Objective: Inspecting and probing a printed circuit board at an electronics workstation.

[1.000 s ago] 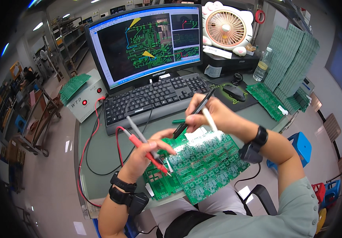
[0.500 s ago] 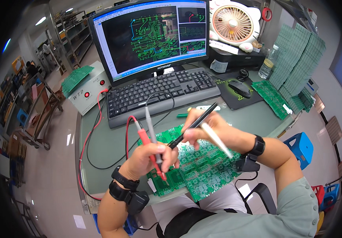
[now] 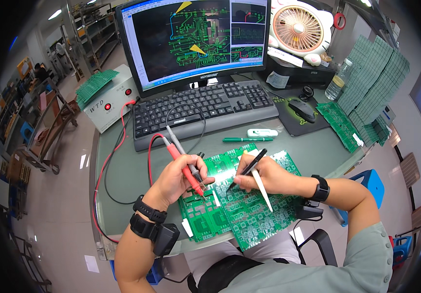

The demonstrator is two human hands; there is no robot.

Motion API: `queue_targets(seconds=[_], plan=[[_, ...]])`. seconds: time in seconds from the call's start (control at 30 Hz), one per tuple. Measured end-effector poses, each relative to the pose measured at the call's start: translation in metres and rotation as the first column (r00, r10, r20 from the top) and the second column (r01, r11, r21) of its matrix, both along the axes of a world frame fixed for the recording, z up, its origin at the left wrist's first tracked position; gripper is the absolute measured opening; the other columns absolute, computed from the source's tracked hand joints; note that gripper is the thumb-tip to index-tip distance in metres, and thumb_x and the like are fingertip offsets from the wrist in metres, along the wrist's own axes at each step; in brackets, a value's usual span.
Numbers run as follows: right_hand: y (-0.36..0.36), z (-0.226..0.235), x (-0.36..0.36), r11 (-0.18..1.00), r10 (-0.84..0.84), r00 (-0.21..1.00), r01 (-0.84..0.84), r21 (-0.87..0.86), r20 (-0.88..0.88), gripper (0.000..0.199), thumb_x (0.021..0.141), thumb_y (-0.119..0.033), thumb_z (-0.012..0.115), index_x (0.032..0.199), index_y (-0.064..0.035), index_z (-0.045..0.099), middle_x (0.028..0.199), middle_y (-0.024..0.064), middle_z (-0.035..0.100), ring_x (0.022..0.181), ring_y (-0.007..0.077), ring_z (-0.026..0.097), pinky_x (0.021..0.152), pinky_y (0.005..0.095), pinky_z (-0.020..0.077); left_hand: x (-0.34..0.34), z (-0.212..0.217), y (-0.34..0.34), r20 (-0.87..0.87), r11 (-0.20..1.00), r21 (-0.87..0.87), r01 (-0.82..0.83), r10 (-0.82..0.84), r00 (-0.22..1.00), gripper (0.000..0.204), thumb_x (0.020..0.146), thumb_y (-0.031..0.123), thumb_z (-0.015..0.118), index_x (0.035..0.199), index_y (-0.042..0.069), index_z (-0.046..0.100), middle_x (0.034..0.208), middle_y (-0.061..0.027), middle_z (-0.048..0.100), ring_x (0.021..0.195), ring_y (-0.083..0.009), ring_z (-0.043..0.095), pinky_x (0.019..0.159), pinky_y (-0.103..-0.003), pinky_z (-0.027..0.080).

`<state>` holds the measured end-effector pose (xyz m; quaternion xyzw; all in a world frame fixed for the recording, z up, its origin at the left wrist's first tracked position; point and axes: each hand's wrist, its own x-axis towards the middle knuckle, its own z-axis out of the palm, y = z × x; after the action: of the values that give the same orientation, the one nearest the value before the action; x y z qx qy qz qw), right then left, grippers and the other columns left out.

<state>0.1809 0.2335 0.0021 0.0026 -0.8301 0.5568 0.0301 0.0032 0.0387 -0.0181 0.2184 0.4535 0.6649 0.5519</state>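
Bench entry, head view. Left hand (image 3: 175, 179): closed around two multimeter probes, one red (image 3: 187, 171) and one grey-black (image 3: 185, 155), tips angled down onto the green circuit board panel (image 3: 239, 205); red and black leads trail back across the table (image 3: 122, 166). Right hand (image 3: 265, 177): closed on a black pen (image 3: 247, 170) with its tip at the board, a white stick-like tool (image 3: 261, 189) also pinched in the same fingers. Change since the earlier frames: both hands, raised above the panel a second ago, have come down and drawn together, so probes and pen now meet the board near its upper middle; judged as a shift from positioning to actual contact work on the panel. The panel lies flat at the table's near edge, directly under both hands. Surroundings: black keyboard (image 3: 205, 107), monitor showing a board layout (image 3: 195, 41), green pen (image 3: 247, 139), white tester box (image 3: 112, 105), mouse (image 3: 302, 110), desk fan (image 3: 296, 28), stacked green boards (image 3: 374, 83).
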Motion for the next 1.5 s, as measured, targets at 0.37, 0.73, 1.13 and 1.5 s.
queue_targets(seconds=[0.37,0.73,1.13,1.5], plan=[[0.004,0.013,0.031,0.995,0.015,0.998,-0.008,-0.102,0.067,0.017,0.095,-0.019,0.065,0.097,-0.0023,0.060,0.084,0.0073,0.063,0.071,0.0135,0.062,0.062,0.0269,0.0502,0.002,0.003,-0.001,-0.056,0.999,-0.050,-0.012,0.009,0.998,0.039,0.097,0.028,0.039,0.077,0.000,0.057,0.074,-0.0085,0.059,0.073,-0.0213,0.064,0.101,-0.043,0.049],[-0.015,0.013,0.123,0.296,0.375,0.902,0.103,0.950,-0.215,0.036,0.086,-0.021,0.064,0.122,-0.0137,0.061,0.132,0.0089,0.062,0.116,0.0244,0.062,0.100,0.0427,0.0483,-0.004,0.004,0.000,-0.113,0.965,0.221,-0.145,0.173,0.978,0.038,0.097,0.030,0.039,0.078,0.002,0.057,0.076,-0.0091,0.060,0.087,-0.0281,0.067,0.089,-0.041,0.049],[0.047,0.106,0.113,0.847,-0.512,0.790,0.400,-0.351,-0.336,0.024,0.097,-0.017,0.062,0.113,0.0006,0.062,0.098,0.0000,0.064,0.088,0.0050,0.056,0.076,0.0212,0.0461,0.026,0.078,0.010,-0.119,0.771,0.515,-0.376,0.498,0.859,0.034,0.098,0.036,0.040,0.093,0.007,0.057,0.107,-0.0073,0.064,0.129,-0.0304,0.052,0.107,-0.044,0.034],[0.051,0.067,0.102,0.768,-0.484,0.858,0.324,-0.553,-0.170,0.026,0.095,-0.013,0.063,0.117,0.0001,0.060,0.103,0.0061,0.067,0.094,0.0109,0.063,0.084,0.0259,0.0523,0.064,0.106,0.030,-0.387,0.710,0.680,-0.184,0.560,0.732,0.040,0.096,0.032,0.035,0.090,0.000,0.058,0.110,-0.0173,0.062,0.127,-0.0353,0.051,0.111,-0.046,0.031]])
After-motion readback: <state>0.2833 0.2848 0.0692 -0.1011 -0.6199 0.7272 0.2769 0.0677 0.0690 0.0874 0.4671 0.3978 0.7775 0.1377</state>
